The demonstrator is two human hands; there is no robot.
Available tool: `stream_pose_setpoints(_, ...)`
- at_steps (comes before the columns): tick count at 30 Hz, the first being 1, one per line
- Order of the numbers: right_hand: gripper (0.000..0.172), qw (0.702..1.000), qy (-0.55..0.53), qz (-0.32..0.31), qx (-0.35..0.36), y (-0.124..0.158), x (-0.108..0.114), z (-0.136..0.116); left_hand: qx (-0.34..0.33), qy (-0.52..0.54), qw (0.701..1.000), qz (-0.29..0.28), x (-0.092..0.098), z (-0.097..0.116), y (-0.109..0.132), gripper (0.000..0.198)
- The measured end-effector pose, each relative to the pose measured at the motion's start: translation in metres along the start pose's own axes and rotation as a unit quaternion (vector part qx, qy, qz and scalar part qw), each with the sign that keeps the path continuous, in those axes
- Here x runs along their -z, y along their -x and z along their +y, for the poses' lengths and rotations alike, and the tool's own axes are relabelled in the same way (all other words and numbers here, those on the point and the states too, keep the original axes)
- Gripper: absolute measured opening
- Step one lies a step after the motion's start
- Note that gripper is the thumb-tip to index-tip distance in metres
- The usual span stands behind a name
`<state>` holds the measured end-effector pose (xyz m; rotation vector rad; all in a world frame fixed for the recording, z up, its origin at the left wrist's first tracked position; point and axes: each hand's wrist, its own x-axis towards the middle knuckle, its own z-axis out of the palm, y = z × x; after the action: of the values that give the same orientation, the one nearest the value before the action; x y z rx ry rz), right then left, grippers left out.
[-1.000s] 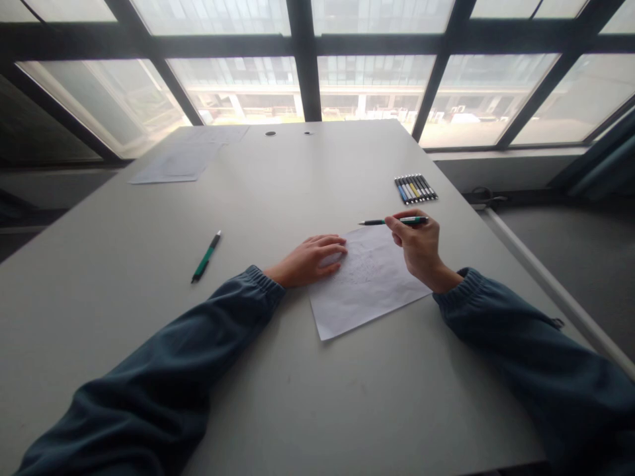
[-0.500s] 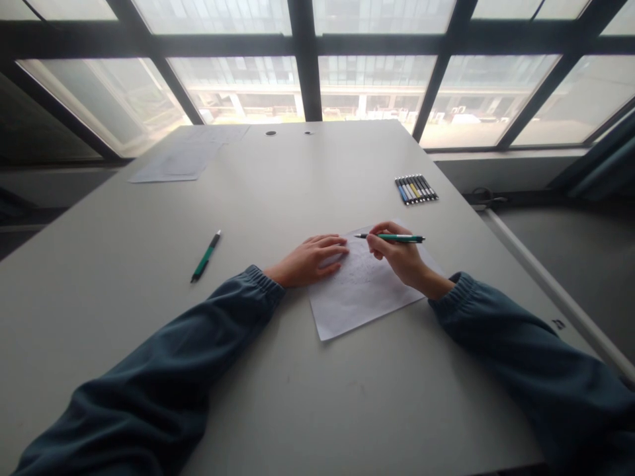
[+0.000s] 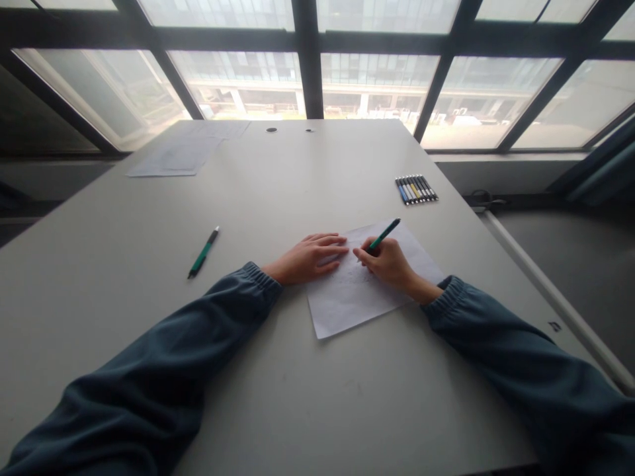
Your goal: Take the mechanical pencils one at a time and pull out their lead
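A white sheet of paper (image 3: 342, 311) with faint pencil-like lines lies at a slant on the table. My left hand (image 3: 310, 258) rests flat on its left edge, fingers stretched out. Between the thumb and fingers of my right hand (image 3: 389, 263) is a green pen (image 3: 384, 235) with a dark end. It leans up to the right, its tip down at the drawn lines. The right hand covers part of the drawing. Another green pen (image 3: 203, 252) with dark ends lies on the table, left of my left hand.
A row of several pens (image 3: 417, 190) with coloured bands lies near the table's right edge. More paper sheets (image 3: 171, 155) are spread at the far left. The white table (image 3: 297, 396) reaches to the windows (image 3: 380, 79). Two round holes sit near its far edge.
My right hand has come down and slightly left. The pen in it has swung from nearly level to steeply tilted, its tip now lower at the paper. My left hand stays in place.
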<state>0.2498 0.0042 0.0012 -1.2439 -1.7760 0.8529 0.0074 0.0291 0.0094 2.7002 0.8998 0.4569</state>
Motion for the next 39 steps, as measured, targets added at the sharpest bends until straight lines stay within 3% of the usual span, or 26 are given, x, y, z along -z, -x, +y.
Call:
stream_pose_setpoints(11,0.029,1.0,-0.015,-0.007,-0.012,0.0011,-0.0001,-0.0017,-0.006,-0.006,1.0,0.005,-0.0025,-0.003,0.0001,0.04)
stream_pose_setpoints(22,0.02,0.999,0.047,0.013,0.019,-0.0027,-0.0012,-0.0005,-0.009,0.013,1.0,0.016,-0.0036,-0.0052,0.0,0.04)
stream_pose_setpoints(39,0.025,1.0,0.028,-0.006,0.009,-0.0033,-0.0016,0.0008,-0.006,-0.005,1.0,0.001,-0.0022,-0.0048,0.0003,0.04)
